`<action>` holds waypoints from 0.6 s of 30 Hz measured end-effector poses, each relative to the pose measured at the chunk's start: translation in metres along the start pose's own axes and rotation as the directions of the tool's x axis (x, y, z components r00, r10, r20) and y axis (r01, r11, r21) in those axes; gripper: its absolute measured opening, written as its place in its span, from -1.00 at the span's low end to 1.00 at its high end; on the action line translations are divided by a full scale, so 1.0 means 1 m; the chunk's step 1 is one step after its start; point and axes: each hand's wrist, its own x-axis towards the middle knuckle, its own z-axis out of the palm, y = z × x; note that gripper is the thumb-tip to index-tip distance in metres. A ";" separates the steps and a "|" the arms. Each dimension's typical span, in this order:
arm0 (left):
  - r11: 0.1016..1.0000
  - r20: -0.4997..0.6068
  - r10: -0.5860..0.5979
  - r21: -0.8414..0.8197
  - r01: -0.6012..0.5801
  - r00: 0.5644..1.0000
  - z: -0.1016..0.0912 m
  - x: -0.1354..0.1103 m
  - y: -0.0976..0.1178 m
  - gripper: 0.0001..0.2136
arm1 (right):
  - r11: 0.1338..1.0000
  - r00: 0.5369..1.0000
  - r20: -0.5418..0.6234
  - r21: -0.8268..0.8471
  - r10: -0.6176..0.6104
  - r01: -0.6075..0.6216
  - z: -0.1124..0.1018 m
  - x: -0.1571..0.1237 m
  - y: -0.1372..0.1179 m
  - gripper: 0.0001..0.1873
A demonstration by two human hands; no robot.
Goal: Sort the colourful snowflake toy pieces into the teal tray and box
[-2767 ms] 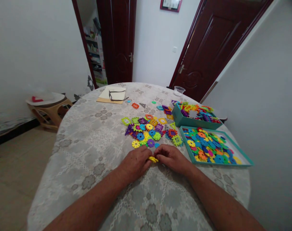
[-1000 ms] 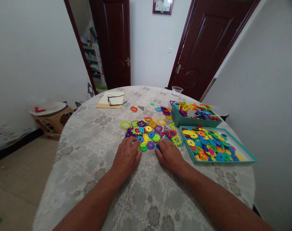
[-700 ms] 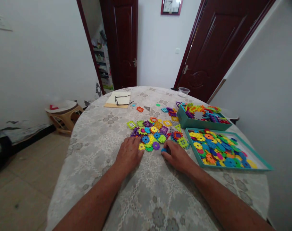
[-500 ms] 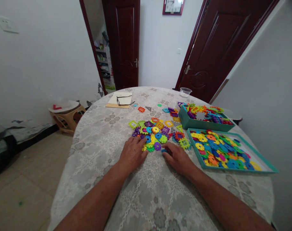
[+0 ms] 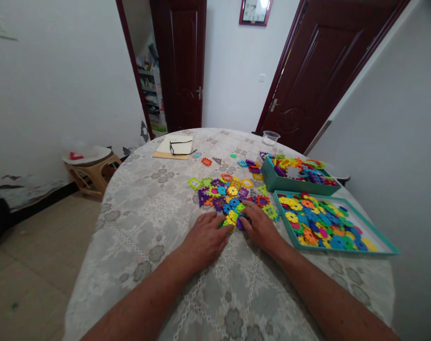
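A pile of colourful plastic building pieces, notched round discs and toothed square frames, lies at the middle of the table. My left hand (image 5: 207, 238) rests palm down at its near edge, fingers stretched, touching green and yellow discs (image 5: 231, 217). My right hand (image 5: 260, 226) is at the pile's right front, its thumb and fingers curled round a blue notched disc (image 5: 243, 216), mostly hidden by the fingers. A purple disc (image 5: 240, 224) lies right by the thumb. Toothed purple square pieces (image 5: 203, 197) show at the pile's left side.
To the right, a shallow teal-rimmed tray (image 5: 285, 226) holds many discs. Behind it a green box (image 5: 272, 178) is heaped with toothed pieces. Eyeglasses (image 5: 181, 148) lie on a notebook (image 5: 162, 154) at the back left. A clear plastic bowl (image 5: 271, 138) stands at the far edge.
My left hand has slid right and slightly nearer, uncovering purple pieces on the pile's left. My right hand has shifted a little forward over the discs. The view has turned slightly right.
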 end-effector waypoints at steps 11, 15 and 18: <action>1.000 0.051 0.011 0.003 -0.011 0.999 -0.009 0.001 0.002 -0.90 | 0.995 0.997 0.038 -0.070 0.071 -0.068 -0.016 -0.007 -0.004 -0.94; 1.000 0.045 -0.015 -0.025 0.017 0.999 -0.010 0.002 0.003 -0.86 | 0.979 0.980 -0.017 0.046 0.198 -0.197 -0.020 -0.006 0.000 -0.90; 0.998 0.032 -0.043 -0.048 0.045 0.999 -0.011 0.002 0.003 -0.82 | 0.959 0.972 -0.034 0.176 0.233 -0.224 -0.022 -0.007 -0.003 -0.67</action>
